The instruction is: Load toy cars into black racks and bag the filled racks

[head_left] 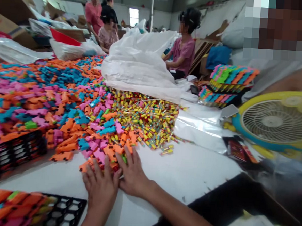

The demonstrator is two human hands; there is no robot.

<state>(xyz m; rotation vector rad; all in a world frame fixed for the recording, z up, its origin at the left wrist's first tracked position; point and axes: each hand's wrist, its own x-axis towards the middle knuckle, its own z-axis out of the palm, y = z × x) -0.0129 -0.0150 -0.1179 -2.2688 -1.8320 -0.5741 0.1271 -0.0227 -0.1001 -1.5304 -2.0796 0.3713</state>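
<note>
Fingers spread over the nearest cars point(99, 155) at 12 o'clock, the left hand point(101, 189) and right hand point(134, 179) seem best kept low against the bench point(185, 176). Yellow sticks point(150, 123) crowd 1 o'clock; a part-filled tray point(66, 198) at 8 and another tray point(16, 139) at 9 limit leftward room.

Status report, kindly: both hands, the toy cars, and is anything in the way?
Left hand and right hand: open, at near edge of toy cars. Cars: loose, mixed colours, heaped. Nothing seen blocking the hands; small yellow pieces lie beyond.
</note>
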